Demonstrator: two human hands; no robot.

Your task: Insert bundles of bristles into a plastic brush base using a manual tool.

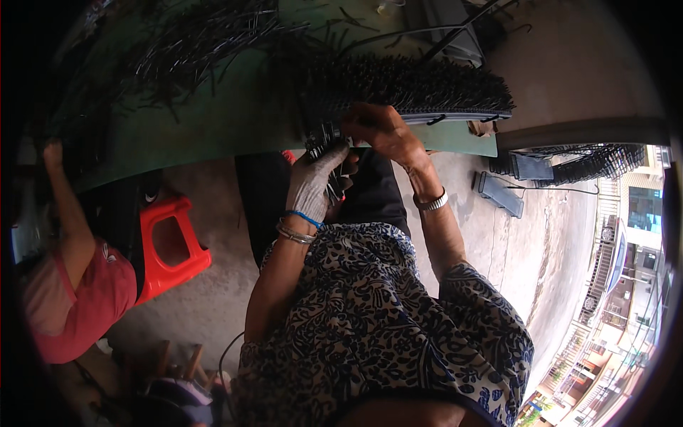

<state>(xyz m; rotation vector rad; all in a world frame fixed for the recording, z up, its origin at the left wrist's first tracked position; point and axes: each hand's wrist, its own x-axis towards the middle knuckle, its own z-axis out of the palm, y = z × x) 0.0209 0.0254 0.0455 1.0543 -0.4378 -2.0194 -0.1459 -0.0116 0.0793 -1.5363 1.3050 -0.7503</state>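
Observation:
My left hand [313, 178], in a pale knit glove, is closed around a bundle of thin black strips [326, 141] at the table's near edge. Some strip ends stick out below the palm. My bare right hand [390, 136] is just to the right, its fingers bent and drawn together beside the bundle; what they pinch, if anything, is hidden. Right beyond both hands, a long black rack [455, 116] stands on the table, densely filled with upright black pieces [420, 82].
Loose black strips [206, 43] lie heaped on the green table [235, 128]. At left, another person [85, 285] in a red top reaches toward the table, near a red plastic stool [174, 245]. A grey rectangular block [498, 194] and more black racks [597, 164] are at right.

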